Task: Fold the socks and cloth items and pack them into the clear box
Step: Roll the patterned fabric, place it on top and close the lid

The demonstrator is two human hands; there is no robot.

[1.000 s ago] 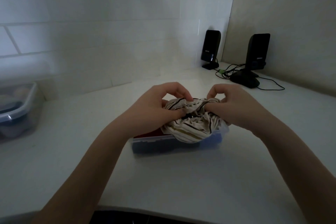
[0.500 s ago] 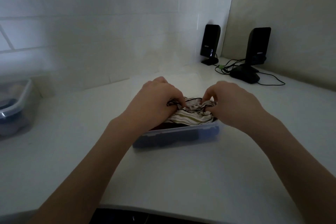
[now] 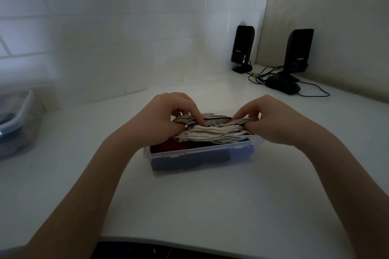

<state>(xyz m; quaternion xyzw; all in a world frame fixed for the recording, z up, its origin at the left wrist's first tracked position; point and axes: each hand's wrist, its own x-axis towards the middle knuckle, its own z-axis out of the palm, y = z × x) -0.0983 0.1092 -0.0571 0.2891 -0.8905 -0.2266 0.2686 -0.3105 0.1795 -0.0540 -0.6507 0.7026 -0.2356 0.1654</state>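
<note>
A clear box point(image 3: 202, 154) sits in the middle of the white counter, with red and dark blue cloth packed inside. On top of it lies a bunched cream cloth with dark stripes point(image 3: 212, 132). My left hand point(image 3: 166, 118) grips its left end, fingers curled over the folds. My right hand point(image 3: 271, 120) pinches its right end between thumb and fingers. The cloth sits across the box's far half, partly above the rim.
Two black speakers point(image 3: 243, 48) point(image 3: 297, 52) with trailing cables stand at the back right corner. A second plastic container point(image 3: 15, 120) with dark items sits at the far left. A flat clear lid point(image 3: 210, 90) lies behind the box. The counter's front edge runs near the bottom.
The striped cloth was a loose bundle held above the box; it is now flattened and pressed down into the box. Both hands have lowered and spread apart along it.
</note>
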